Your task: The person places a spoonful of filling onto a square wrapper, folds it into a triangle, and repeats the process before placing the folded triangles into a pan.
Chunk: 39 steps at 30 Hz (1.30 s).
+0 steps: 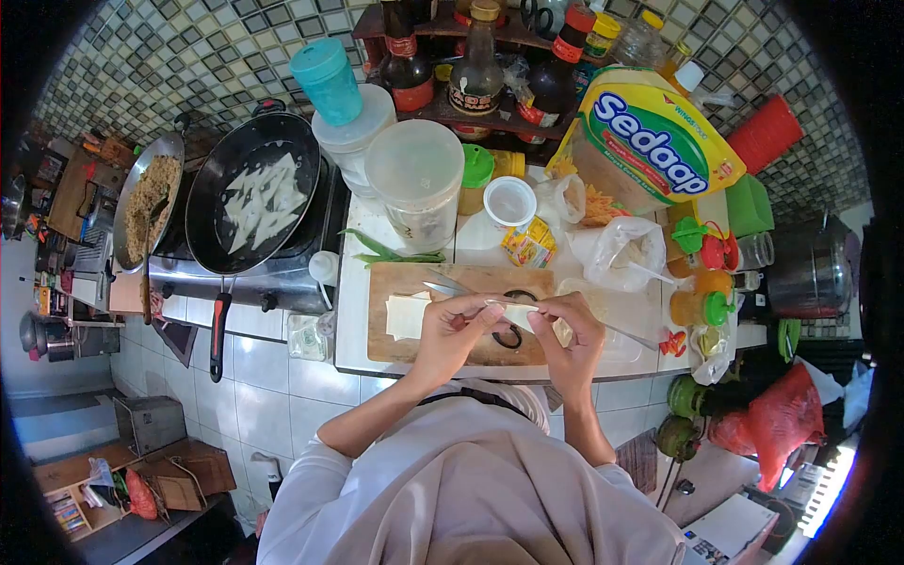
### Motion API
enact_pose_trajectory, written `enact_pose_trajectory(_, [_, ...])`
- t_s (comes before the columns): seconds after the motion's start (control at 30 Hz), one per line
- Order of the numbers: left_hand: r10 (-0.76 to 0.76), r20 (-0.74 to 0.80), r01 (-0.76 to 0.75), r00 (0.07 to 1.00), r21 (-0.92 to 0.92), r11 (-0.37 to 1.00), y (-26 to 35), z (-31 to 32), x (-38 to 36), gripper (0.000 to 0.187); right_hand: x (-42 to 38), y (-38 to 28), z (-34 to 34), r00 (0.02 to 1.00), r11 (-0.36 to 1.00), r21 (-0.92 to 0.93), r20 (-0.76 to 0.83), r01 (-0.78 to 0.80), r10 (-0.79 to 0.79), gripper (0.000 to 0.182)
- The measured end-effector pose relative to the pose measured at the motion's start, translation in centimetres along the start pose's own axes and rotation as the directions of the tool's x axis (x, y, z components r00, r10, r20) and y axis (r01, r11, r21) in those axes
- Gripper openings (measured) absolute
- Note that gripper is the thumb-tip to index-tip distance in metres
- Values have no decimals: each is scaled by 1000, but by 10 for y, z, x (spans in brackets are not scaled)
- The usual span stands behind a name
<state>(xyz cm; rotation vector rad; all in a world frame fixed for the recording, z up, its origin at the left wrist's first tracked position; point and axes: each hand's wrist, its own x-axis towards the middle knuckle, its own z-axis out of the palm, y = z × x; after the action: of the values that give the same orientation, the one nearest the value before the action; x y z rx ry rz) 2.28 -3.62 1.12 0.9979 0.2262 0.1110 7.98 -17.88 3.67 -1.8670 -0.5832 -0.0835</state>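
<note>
Over the wooden cutting board [377,282], my left hand [454,331] and my right hand [569,341] pinch the two ends of a small pale folded dough wrapper [514,309]. Square dough wrappers [407,314] lie stacked on the board, left of my left hand. Beneath the held piece is a pair of scissors [509,336] with black handles, partly hidden by my hands. White folded pieces [268,200] sit in the black frying pan [212,235] on the stove.
A second pan [151,193] with brown crumbly food stands at the far left. Green chillies or pods [386,250] lie behind the board. Lidded tubs [414,179], a white cup [509,201], a plastic bag [621,250] and a yellow Sedaap pouch [650,137] crowd the counter's back.
</note>
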Motion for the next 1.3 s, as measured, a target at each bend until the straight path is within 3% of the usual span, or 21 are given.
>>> enact_pose_trajectory(0.37, [20,3,-20,1000,-9,1000,6,0,-1,20,0,-3,-2,990,983,124,58,-138,131,9])
enact_pose_trajectory(0.47, [-30,-39,27,999,-87,996,3,2,-1,20,-1,-2,-2,972,954,190,98,-231,215,8])
enact_pose_trajectory(0.57, [-114,76,124,991,-147,981,2,5,-2,20,-3,-1,0,957,926,242,95,-290,275,7])
enact_pose_trajectory(0.63, [-175,127,171,976,44,984,-5,4,-3,19,-4,1,2,956,921,257,80,-293,282,7])
enact_pose_trajectory(0.77, [-156,96,149,983,78,986,-9,2,-3,18,-5,-3,6,952,877,373,67,-302,299,8])
enact_pose_trajectory(0.87, [-111,155,93,982,117,989,-7,1,-3,17,-9,5,9,947,851,422,64,-313,316,8])
enact_pose_trajectory(0.93, [-206,136,206,969,11,978,2,9,-5,16,-10,5,10,947,849,429,50,-308,318,8])
enact_pose_trajectory(1.0, [-221,132,227,966,-28,974,-3,7,-6,16,-9,-4,12,896,672,624,108,-399,431,5])
enact_pose_trajectory(1.07, [-237,129,247,963,-66,967,-5,6,-7,16,-9,-8,13,897,654,643,121,-398,426,4])
enact_pose_trajectory(1.13, [-201,135,201,970,15,979,-5,5,-9,15,-8,-9,13,898,635,663,136,-396,419,3])
enact_pose_trajectory(1.2, [-208,146,208,967,18,978,-4,4,-10,15,-9,-10,14,868,547,719,160,-429,470,2])
enact_pose_trajectory(1.3, [-222,144,221,964,22,975,-2,5,-11,17,-11,-6,15,884,605,680,142,-414,446,2])
